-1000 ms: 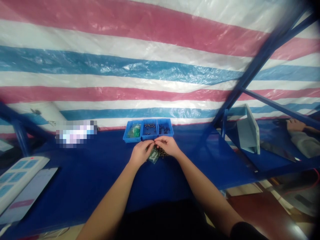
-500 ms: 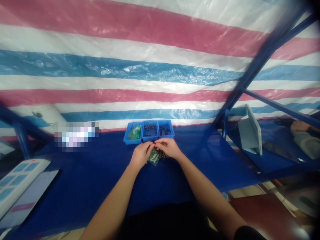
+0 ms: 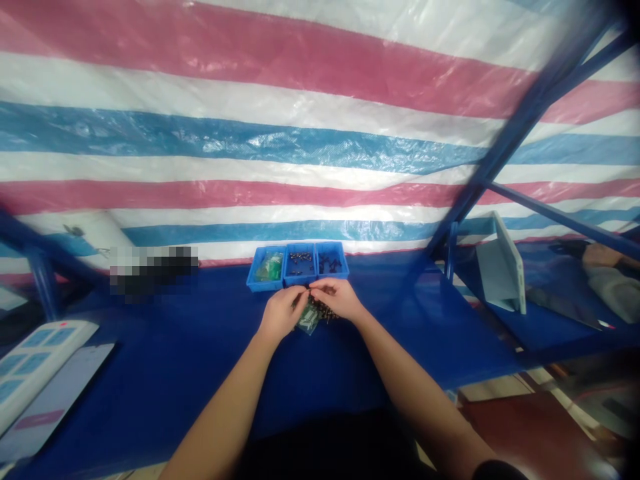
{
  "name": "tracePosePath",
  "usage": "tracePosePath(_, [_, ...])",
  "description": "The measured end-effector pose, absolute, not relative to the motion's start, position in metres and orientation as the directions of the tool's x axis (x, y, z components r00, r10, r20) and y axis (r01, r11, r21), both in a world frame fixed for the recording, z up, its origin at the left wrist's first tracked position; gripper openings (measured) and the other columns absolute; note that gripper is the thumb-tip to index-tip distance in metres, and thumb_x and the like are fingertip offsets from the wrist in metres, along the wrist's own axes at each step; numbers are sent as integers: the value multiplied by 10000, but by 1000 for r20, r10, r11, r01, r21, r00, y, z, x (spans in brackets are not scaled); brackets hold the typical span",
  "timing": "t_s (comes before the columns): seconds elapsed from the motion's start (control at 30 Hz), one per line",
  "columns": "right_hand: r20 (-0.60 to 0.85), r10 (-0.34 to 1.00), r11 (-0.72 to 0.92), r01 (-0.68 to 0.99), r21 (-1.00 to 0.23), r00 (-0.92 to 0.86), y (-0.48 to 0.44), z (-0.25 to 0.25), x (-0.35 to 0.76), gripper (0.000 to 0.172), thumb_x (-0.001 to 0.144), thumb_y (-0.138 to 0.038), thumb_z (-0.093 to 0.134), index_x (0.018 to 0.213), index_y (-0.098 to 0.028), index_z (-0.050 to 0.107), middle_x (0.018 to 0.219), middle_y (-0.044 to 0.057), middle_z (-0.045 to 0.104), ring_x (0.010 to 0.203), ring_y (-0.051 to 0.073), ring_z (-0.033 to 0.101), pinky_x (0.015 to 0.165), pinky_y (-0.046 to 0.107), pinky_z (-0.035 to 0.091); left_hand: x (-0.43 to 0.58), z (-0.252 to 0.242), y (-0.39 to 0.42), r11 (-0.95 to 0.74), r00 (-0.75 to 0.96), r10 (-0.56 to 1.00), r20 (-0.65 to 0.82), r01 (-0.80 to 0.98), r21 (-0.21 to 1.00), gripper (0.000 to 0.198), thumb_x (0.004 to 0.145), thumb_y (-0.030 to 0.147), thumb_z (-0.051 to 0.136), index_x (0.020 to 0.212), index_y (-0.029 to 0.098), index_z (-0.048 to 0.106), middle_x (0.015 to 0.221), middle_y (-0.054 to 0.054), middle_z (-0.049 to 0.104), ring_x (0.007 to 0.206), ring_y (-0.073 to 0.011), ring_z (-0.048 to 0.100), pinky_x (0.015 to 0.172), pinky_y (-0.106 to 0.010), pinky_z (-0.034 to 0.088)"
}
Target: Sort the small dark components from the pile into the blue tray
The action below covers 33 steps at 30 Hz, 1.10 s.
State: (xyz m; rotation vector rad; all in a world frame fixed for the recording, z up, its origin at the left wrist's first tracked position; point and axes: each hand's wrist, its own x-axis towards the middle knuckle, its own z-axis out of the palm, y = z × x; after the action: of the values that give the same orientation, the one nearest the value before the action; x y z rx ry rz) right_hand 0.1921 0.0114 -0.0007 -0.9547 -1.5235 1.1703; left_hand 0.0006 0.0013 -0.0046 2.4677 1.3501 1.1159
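My left hand (image 3: 283,311) and my right hand (image 3: 338,297) meet at the fingertips in front of three blue bins. Both are pinched round something small and dark that I cannot make out. Beneath them on the blue table lie a clear bag (image 3: 309,318) with green and pale contents and a heap of small dark and brassy parts (image 3: 326,312). The left bin (image 3: 265,287) holds green packets (image 3: 271,267). Small dark parts lie in the middle bin (image 3: 300,278) and in the right bin (image 3: 333,274).
A white power strip (image 3: 45,360) and a phone (image 3: 55,400) lie at the left. Behind them is a pixelated patch. At the right are blue frame bars (image 3: 493,157), a grey stand (image 3: 500,267) and another person's arm (image 3: 607,267). A striped sheet (image 3: 300,147) hangs behind.
The pixelated patch at the left has turned from bright to dark. My hands keep nearly the same pose, fingertips together, and the view has shifted slightly.
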Motion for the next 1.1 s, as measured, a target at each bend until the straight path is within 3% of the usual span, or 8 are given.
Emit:
tracePosePath(0.13, [224, 946, 241, 46, -969, -235, 11, 0, 191, 309, 754, -401, 707, 963, -174, 724, 863, 64, 729, 720, 156, 661, 722, 312, 550, 1, -7, 3, -582, 287, 767, 573, 688, 434, 251, 922, 359, 519, 1106, 236, 638, 933, -39, 723, 794, -176, 669, 739, -275, 508])
tracePosePath(0.37, [253, 941, 280, 98, -955, -224, 11, -2, 193, 323, 757, -416, 703, 974, -178, 722, 851, 56, 724, 674, 140, 632, 655, 280, 532, 2, -9, 5, -612, 330, 753, 569, 670, 421, 225, 947, 316, 482, 1055, 229, 658, 1022, -48, 719, 893, -191, 669, 818, -299, 500])
tracePosePath(0.57, [251, 938, 281, 102, -954, -239, 10, -3, 193, 339, 767, -416, 696, 1002, -173, 719, 884, 67, 728, 703, 146, 652, 683, 282, 540, 2, -6, 3, -587, 342, 779, 525, 693, 420, 243, 966, 340, 441, 1022, 228, 649, 972, -32, 722, 833, -172, 668, 777, -275, 504])
tracePosePath(0.73, [234, 948, 255, 73, -964, -218, 10, 2, 195, 342, 750, -419, 710, 969, -157, 724, 863, 72, 733, 730, 160, 674, 722, 297, 551, 1, -10, 5, -569, 300, 787, 540, 692, 445, 274, 933, 387, 505, 1122, 233, 630, 970, -33, 728, 813, -169, 686, 752, -263, 526])
tracePosePath(0.93, [254, 938, 287, 114, -951, -236, 11, -1, 196, 330, 768, -410, 697, 988, -166, 724, 879, 72, 735, 731, 159, 673, 700, 285, 548, 2, -11, 7, -599, 307, 757, 577, 679, 424, 235, 947, 353, 490, 1037, 235, 673, 1022, -30, 725, 896, -181, 681, 827, -284, 514])
tracePosePath(1.1, [306, 923, 343, 137, -929, -235, 10, -3, 193, 333, 784, -392, 683, 1031, -171, 716, 933, 74, 735, 749, 152, 672, 725, 284, 549, 2, -8, 6, -579, 316, 786, 532, 677, 454, 238, 956, 352, 471, 1015, 232, 668, 983, -22, 726, 858, -164, 683, 791, -254, 513])
